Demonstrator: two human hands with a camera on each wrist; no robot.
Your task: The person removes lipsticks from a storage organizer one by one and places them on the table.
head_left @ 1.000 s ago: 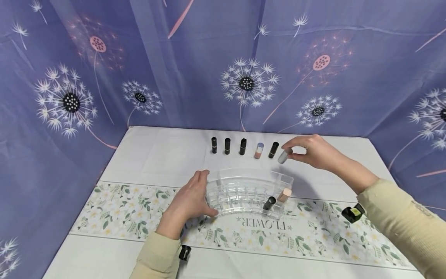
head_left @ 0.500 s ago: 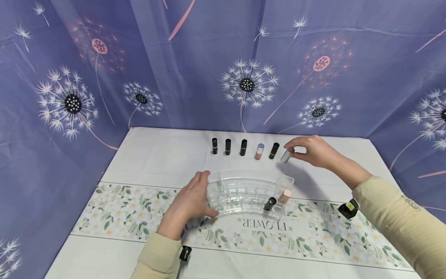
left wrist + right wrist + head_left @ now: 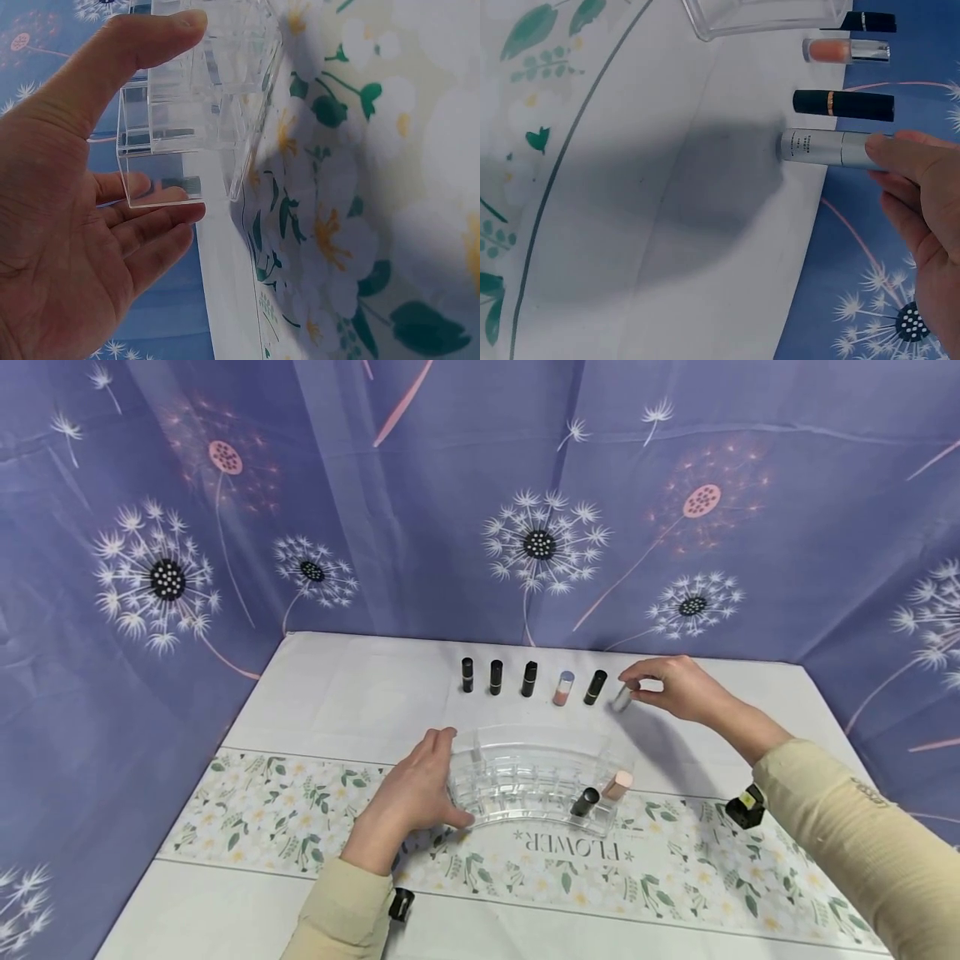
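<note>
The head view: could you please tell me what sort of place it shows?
Probably a screened-off tabletop workspace indoors. A dandelion-print curtain hangs behind and on both sides of a table, which bears a row of lipstick tubes and a clear organizer.

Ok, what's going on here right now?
A person's right hand pinches the upper part of a silver lipstick, just right of five other lipsticks standing in a row toward the back of the table. The left hand holds the left end of a clear organizer in front of them. Near the organizer's right end stand a black lipstick and a pink lipstick; the silver one is not in there yet.
</note>
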